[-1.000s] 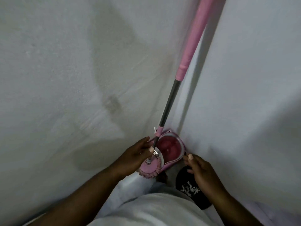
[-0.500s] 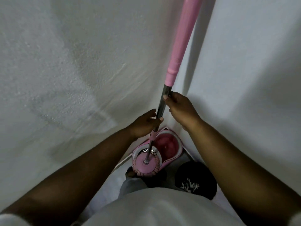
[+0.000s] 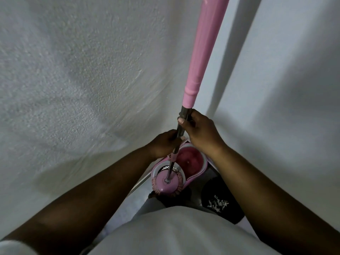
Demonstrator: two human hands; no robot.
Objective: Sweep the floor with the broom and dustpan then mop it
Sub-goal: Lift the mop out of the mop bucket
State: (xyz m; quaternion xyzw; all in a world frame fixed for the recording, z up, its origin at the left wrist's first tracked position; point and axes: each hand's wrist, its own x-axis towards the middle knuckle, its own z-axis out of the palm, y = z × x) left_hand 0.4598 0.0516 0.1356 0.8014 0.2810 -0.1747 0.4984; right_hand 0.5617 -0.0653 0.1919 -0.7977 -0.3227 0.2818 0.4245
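A pink mop handle (image 3: 202, 50) runs up past the top of the view, with a dark metal shaft below it. My right hand (image 3: 200, 133) grips that shaft just under the pink sleeve. My left hand (image 3: 163, 144) grips the shaft a little lower. The round pink mop head (image 3: 166, 183) hangs over the near end of a pink spin bucket (image 3: 195, 162) standing in the wall corner. The bucket's steel spinner basket (image 3: 165, 168) shows just behind the mop head. No broom or dustpan is in view.
Two pale grey walls meet in a corner (image 3: 217, 100) right behind the bucket, with a rough wall (image 3: 82, 80) on the left. A black slipper with a white pattern (image 3: 219, 199) is on my foot beside the bucket. My white top fills the bottom.
Both hands rose from beside the bucket and mop head and took hold of the shaft. The view lifted with them, and the mop head moved off the basket toward me.
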